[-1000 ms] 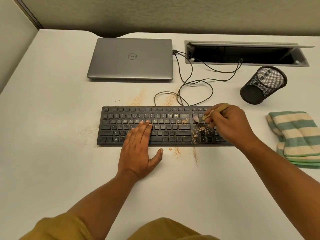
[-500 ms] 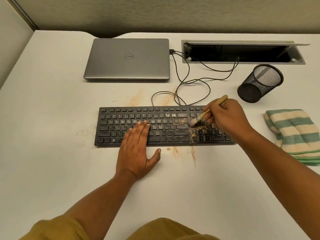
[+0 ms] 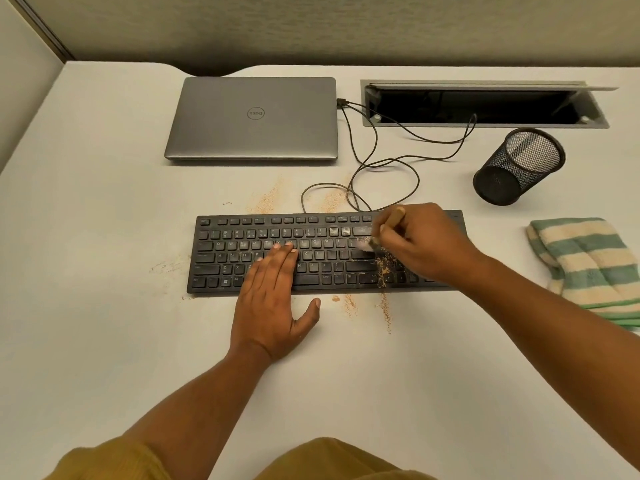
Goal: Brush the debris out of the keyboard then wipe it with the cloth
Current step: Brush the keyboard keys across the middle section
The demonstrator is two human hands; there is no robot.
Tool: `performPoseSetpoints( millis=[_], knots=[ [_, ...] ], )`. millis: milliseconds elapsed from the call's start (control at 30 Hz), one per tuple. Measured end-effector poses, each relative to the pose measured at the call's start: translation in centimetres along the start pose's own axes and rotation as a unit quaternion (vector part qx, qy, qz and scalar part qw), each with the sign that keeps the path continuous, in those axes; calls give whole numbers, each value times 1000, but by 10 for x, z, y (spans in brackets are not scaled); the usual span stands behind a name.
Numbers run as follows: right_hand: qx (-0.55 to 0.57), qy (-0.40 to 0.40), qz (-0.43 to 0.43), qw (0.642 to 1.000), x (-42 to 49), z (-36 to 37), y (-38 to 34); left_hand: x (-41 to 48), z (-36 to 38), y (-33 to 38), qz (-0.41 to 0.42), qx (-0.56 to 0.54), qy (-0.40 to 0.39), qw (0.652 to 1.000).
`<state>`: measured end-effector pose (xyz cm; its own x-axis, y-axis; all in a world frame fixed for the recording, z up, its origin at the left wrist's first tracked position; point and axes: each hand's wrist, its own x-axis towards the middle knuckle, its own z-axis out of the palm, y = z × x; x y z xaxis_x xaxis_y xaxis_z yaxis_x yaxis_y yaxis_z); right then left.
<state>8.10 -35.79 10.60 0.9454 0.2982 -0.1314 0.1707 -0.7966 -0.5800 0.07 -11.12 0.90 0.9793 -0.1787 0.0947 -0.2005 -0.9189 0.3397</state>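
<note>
Head view: at the brushing step, wipe not yet begun. Pinches the brush (image 3: 388, 224) by its wooden handle in the right hand (image 3: 427, 244), fingers curled close round it, bristles down on the keys right of the middle of the keyboard (image 3: 242, 244). Presses the left hand (image 3: 273, 296) flat, fingers straight, on the middle keys, thumb out over the desk (image 3: 104, 306) at the keyboard's near edge. Finds tan debris (image 3: 382, 269) heaped just below the bristles, more strewn on the desk off the keyboard's near and far edges. Leaves the striped cloth (image 3: 585, 265) folded at the desk's right edge, untouched. Next, by judgement: short strokes toward the near edge to clear that heap, then a reach right for the cloth.
</note>
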Motion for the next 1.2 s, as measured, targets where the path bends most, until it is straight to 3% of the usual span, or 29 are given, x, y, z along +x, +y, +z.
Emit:
performPoseSetpoints(
  millis=[100,200,333,433,600,700,867,1033,1200],
  knots=[
    [44,32,-12,998,0,-4,3,0,0,0,0,-1,0,1000],
    [19,18,-6,1000,-4,-1,8,0,1,-1,2,0,-2,1000],
    [56,79,16,995,-8,-1,13,-1,1,-2,2,-2,1,1000],
    [40,60,20,997,-15,3,10,-1,1,-1,3,-13,11,1000],
    [115,166,47,978,-30,5,14,-2,3,-1,3,-22,16,1000],
    [119,183,33,975,-52,14,4,-5,0,1,17,-30,40,999],
    [93,187,12,978,-89,43,-4,-18,-17,48,31,-174,91,980],
    [51,110,-22,992,-113,60,-12,-30,-33,94,77,-280,-14,957],
    [64,97,-54,992,-125,58,-32,-32,-38,97,72,-310,-8,948]
  ],
)
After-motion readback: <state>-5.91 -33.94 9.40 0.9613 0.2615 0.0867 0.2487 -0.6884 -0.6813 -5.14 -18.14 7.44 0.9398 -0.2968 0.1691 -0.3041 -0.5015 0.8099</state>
